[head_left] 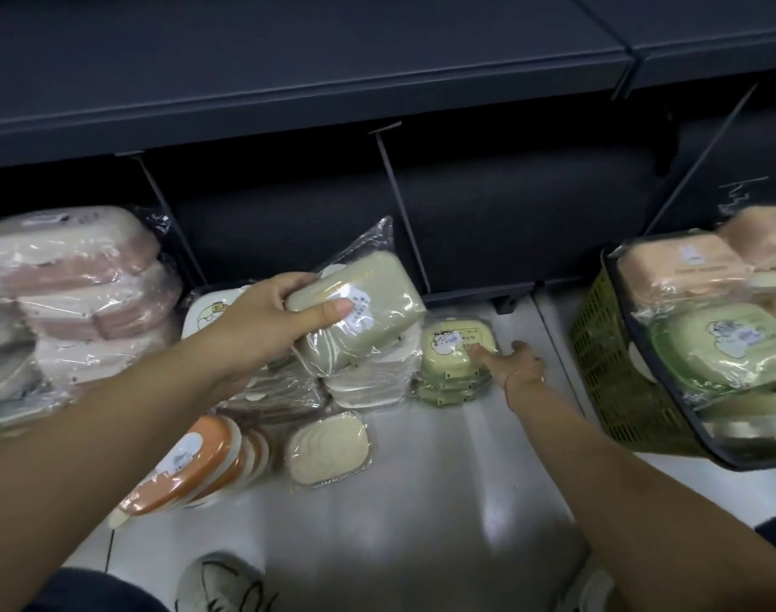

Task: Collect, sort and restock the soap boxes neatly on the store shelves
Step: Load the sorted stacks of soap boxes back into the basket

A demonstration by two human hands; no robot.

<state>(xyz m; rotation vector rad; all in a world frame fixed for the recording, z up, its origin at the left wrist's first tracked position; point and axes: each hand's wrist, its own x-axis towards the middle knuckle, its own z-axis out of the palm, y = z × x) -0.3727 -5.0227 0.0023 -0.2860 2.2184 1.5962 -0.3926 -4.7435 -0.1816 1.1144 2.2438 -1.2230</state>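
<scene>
My left hand [274, 314] grips a pale green soap box [368, 311] wrapped in clear plastic, held tilted above a heap of white and beige boxes [368, 382]. My right hand [512, 362] reaches forward with straight fingers touching the top of a short stack of light green soap boxes [454, 360] on the floor by the shelf base. Pink and white wrapped boxes [77, 276] are piled at the left. Orange-lidded boxes [191, 461] and a beige box [328, 448] lie in front on the floor.
A green plastic basket [615, 373] with a dark rim stands at the right, filled with peach and green soap boxes [721, 346]. Dark shelves [289, 81] with thin dividers [403, 214] run across the top. My shoe [222, 585] shows at the bottom edge.
</scene>
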